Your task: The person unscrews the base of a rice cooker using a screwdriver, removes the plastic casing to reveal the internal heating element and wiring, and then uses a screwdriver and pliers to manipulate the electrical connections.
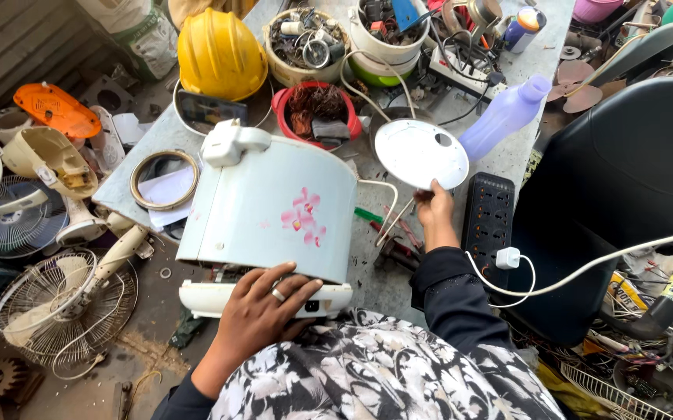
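Pale-blue rice cooker body (270, 206), pink flowers on its side, lies tipped on the grey workbench (523, 70) at centre frame. Left hand (262, 311) rests fingers spread on its white base at lower centre. Right hand (434, 210), right of centre, pinches the rim of a white round plate (420, 153), held tilted above the bench.

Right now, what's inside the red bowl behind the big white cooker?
The red round plastic bowl holds a tangle of brown copper wire with a small dark grey block lying on it. Anything underneath that tangle is covered, so I can't tell.
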